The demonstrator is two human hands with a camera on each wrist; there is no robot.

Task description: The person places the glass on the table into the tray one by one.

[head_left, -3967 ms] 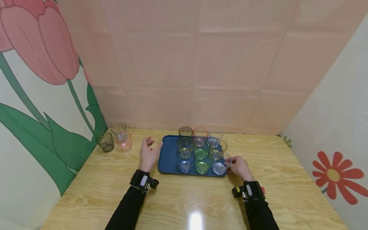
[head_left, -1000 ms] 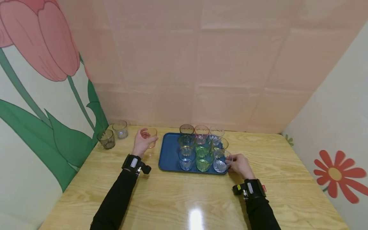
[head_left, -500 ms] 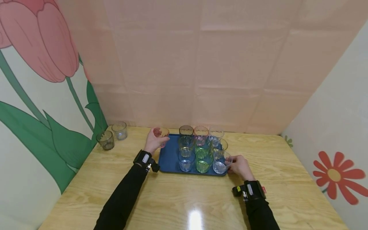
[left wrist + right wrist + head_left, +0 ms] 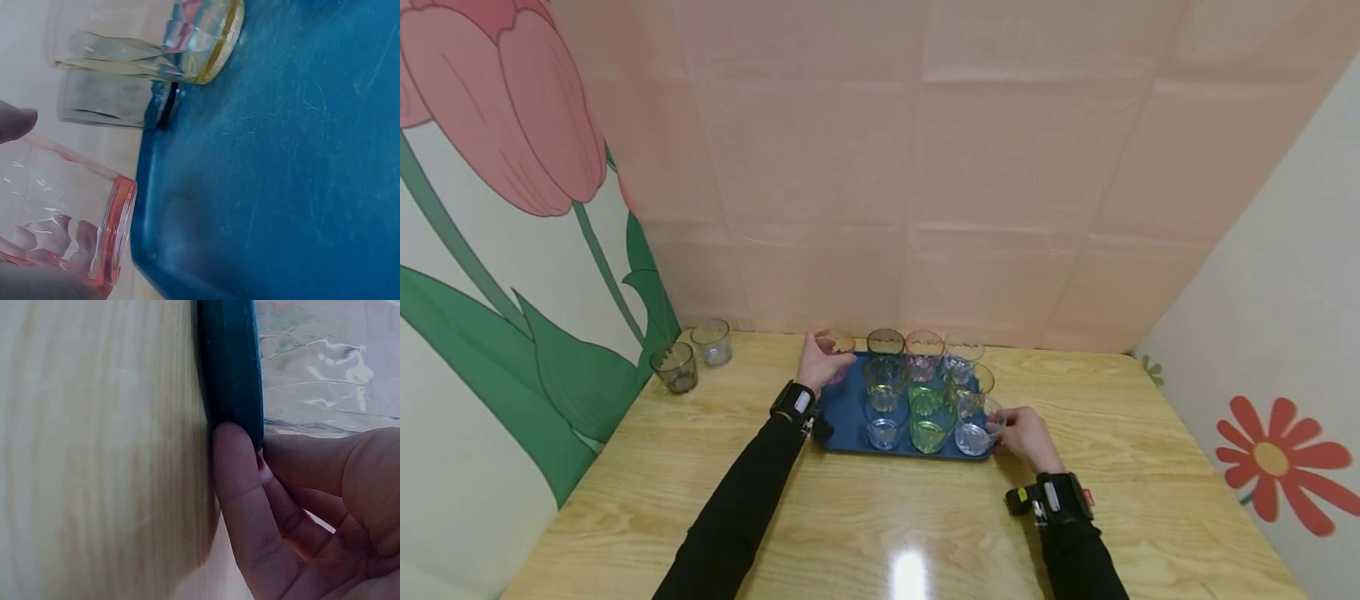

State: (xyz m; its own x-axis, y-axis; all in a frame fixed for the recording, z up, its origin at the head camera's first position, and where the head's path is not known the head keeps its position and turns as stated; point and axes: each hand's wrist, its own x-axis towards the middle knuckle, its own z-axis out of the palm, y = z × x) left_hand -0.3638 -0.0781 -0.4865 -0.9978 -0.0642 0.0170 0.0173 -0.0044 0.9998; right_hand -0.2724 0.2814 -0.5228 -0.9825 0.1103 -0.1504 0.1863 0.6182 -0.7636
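My left hand point(image 4: 821, 365) grips a pink glass point(image 4: 69, 212) by its sides, fingers round it. The glass is over the far left corner of the blue tray point(image 4: 844, 421), its base close above the tray surface in the left wrist view. My right hand point(image 4: 1025, 435) pinches the tray's near right corner, seen close up at the rim point(image 4: 234, 381) in the right wrist view. Right beside those fingers stands a clear glass point(image 4: 974, 437). Rows of glasses fill the tray's right part, among them a green glass point(image 4: 932, 433) and a blue glass point(image 4: 885, 429).
Two more glasses stand at the table's far left: a dark grey glass point(image 4: 676, 375) and a clear one point(image 4: 712, 346). The wooden table point(image 4: 850, 517) meets a pink covered wall point(image 4: 880, 208) behind the tray. Painted side walls flank it.
My left hand took the pink glass from the group at the far left and carried it right to over the tray's far left corner. The right hand stayed at the tray corner.
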